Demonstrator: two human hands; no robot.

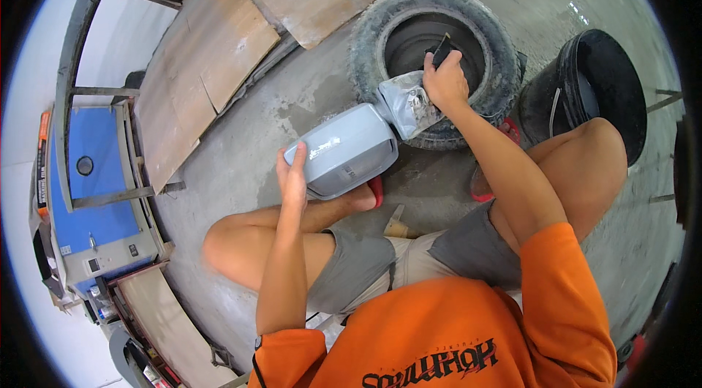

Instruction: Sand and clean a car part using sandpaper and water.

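A light grey car side mirror housing [344, 150] is held tilted in front of me, its mount end [411, 104] resting at the near edge of a tyre [365, 59] that lies flat on the floor. My left hand [292, 172] grips the housing's left end, thumb on the upper face. Over the tyre's opening, my right hand [446, 82] pinches a small black piece [441, 51] with a thin yellowish edge; it looks like folded sandpaper, but I cannot tell for sure. My right wrist is beside the mount end.
A black bucket [545, 106] stands right of the tyre, near my right knee. Brown boards [212, 59] lie at the far left. A blue-topped cabinet [95, 147] and a metal frame [67, 81] stand left. A small scraper-like tool [397, 225] lies between my legs.
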